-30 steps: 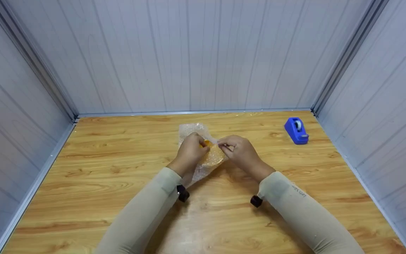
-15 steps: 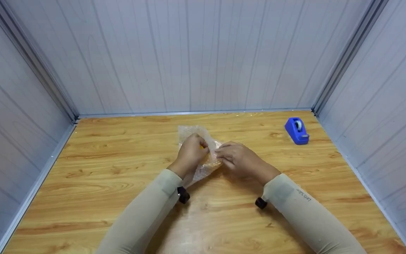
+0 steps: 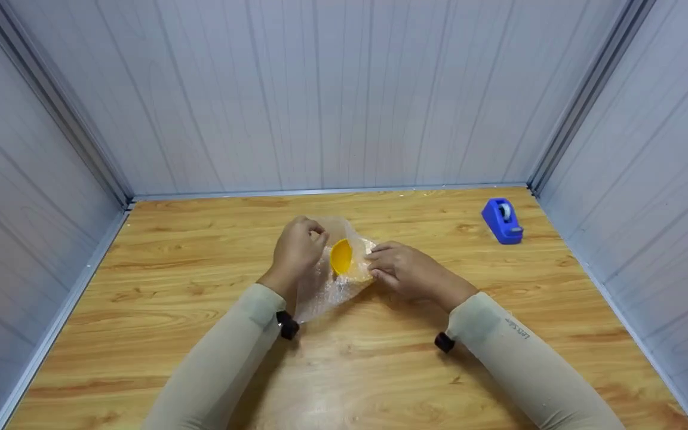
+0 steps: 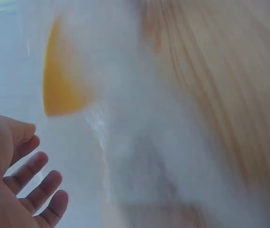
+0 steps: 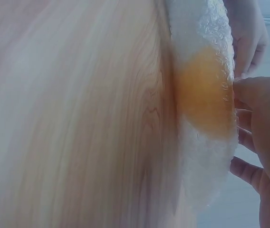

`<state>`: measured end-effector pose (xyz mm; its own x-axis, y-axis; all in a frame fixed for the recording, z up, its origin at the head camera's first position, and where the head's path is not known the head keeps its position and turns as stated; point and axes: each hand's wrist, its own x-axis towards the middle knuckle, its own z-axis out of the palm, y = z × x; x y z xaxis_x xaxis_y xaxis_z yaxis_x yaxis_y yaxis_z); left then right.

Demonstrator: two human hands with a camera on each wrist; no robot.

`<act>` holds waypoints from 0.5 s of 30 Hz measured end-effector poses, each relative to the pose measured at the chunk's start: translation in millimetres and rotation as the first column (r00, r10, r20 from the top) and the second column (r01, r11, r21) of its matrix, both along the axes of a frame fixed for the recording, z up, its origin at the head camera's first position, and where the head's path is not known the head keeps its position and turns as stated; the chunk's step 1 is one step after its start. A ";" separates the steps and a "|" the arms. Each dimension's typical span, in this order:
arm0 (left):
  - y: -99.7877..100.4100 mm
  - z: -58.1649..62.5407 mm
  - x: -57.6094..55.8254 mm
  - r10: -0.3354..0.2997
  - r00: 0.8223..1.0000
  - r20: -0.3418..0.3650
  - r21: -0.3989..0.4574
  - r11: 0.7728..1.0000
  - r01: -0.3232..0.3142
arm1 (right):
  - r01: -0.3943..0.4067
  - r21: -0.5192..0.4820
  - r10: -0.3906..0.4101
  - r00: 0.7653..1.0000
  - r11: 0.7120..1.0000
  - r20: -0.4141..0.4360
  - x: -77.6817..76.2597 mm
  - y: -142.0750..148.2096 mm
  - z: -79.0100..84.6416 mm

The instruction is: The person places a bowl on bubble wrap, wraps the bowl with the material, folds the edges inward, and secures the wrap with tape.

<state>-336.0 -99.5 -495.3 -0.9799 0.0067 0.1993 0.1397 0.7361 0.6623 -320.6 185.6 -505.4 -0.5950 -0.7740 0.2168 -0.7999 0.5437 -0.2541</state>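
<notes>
A small yellow bowl-like piece [image 3: 341, 257] lies on its side in a sheet of bubble wrap [image 3: 326, 298], its right part covered by a fold. In the right wrist view its orange-tinted shape [image 5: 204, 95] shows through the bubble wrap. My right hand [image 3: 407, 269] holds the folded bubble wrap against the right side of the piece. On the other side, my left hand [image 3: 299, 251] is over the wrap's left part, apart from the yellow piece. Its fingers [image 4: 30, 173] are loosely bent with nothing between them in the left wrist view.
A blue tape dispenser [image 3: 502, 221] with a roll of tape stands at the back right of the wooden table [image 3: 200, 310]. Pale panel walls [image 3: 344, 95] enclose the table at the back and both sides.
My left hand has let go of the yellow piece and moved left, uncovering it. My right hand has brought the wrap's flap over the piece and then stayed there.
</notes>
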 end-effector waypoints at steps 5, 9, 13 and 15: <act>-23.7 -11.4 -8.9 0.069 0.997 0.028 -0.001 0.998 -0.069 | -0.004 -0.005 0.004 1.000 1.000 -0.005 -0.4 -0.6 1.9; -36.9 -21.7 -17.9 0.042 0.994 0.099 0.034 0.998 -0.045 | -0.001 -0.005 0.001 1.000 1.000 0.007 -0.9 -0.3 2.1; -47.5 -44.2 -35.4 -0.010 0.995 0.102 0.035 0.999 0.006 | 0.000 -0.001 0.000 1.000 1.000 0.018 -1.1 -0.4 1.9; -48.3 -44.8 -35.3 -0.023 0.993 0.114 0.070 0.997 0.016 | -0.001 0.002 0.001 1.000 1.000 0.019 -1.0 -0.6 1.9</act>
